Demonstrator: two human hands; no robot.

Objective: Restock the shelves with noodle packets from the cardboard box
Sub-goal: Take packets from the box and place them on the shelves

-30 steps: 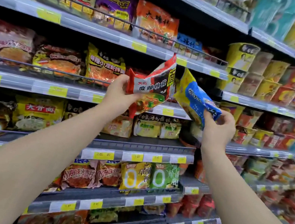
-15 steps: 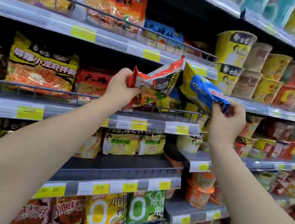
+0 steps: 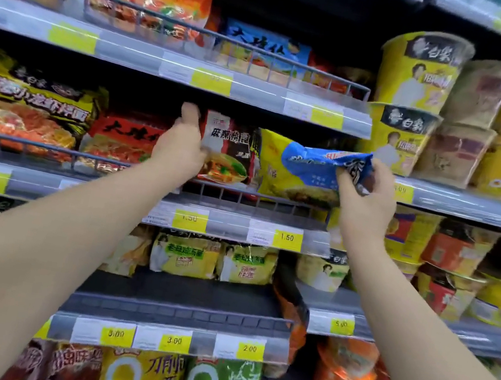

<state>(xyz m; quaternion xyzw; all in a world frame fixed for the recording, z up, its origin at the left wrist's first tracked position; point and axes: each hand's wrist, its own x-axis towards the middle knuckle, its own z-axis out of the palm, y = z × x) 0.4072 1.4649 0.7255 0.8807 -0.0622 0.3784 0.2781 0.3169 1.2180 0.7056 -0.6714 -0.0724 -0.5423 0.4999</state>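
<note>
My left hand [image 3: 179,147] grips the left edge of a red and white noodle packet [image 3: 229,152], which stands upright behind the wire rail of the middle shelf [image 3: 237,221]. My right hand [image 3: 365,193] pinches the right end of a yellow and blue noodle packet [image 3: 299,168], held just right of the red one at shelf height, over the rail. The two packets touch side by side. The cardboard box is out of view.
Orange noodle packets [image 3: 124,140] and a yellow packet [image 3: 26,103] fill the same shelf to the left. Yellow cup noodles [image 3: 420,72] are stacked to the right. The shelf above [image 3: 170,65] hangs close over the packets. Below lie more packets [image 3: 184,255] and bare shelf.
Both hands have moved forward and down to the middle shelf. The red packet now stands upright behind the rail, and the blue and yellow packet has come level beside it.
</note>
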